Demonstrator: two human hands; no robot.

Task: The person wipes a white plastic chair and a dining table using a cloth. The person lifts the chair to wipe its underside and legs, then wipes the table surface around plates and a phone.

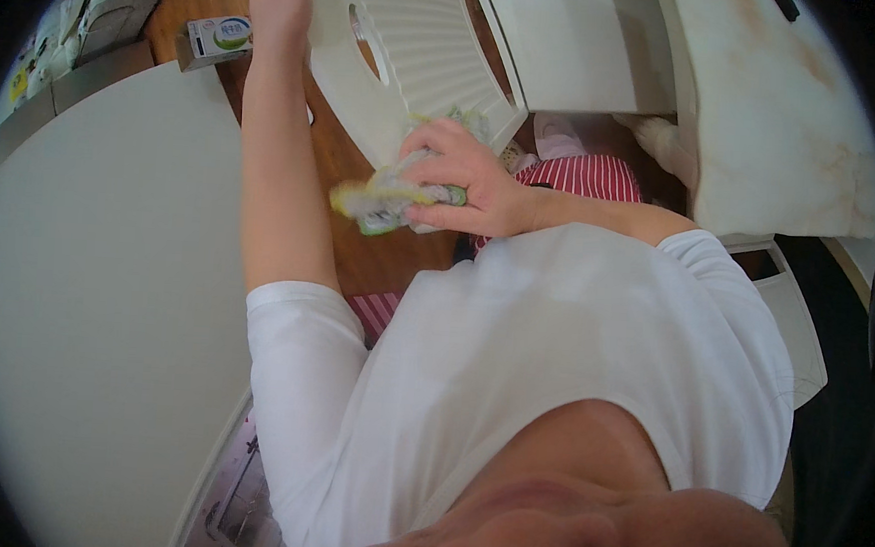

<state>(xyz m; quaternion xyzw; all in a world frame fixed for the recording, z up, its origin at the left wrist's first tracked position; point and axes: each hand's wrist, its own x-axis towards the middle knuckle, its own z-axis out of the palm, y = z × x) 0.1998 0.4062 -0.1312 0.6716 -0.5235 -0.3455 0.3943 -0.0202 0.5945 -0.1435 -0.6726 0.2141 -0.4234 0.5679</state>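
Observation:
My right hand (463, 180) is closed around a crumpled pale cloth (387, 198) with yellow and green edges. Part of the cloth shows beyond my knuckles, against the lower end of a white chair (422, 32) that has a ribbed surface and an oval slot. The cloth's left end is blurred. My left arm reaches far forward, and my left hand (281, 8) is beside the chair's left edge at the top of the picture. Its fingers are mostly cut off, so their grip is hidden.
To my left is a large pale round-edged tabletop (96, 283), with a small carton (218, 40) beyond it. A white box-like piece of furniture (582, 47) and a marbled cream surface (787, 134) stand to the right. Wooden floor (383, 255) shows between.

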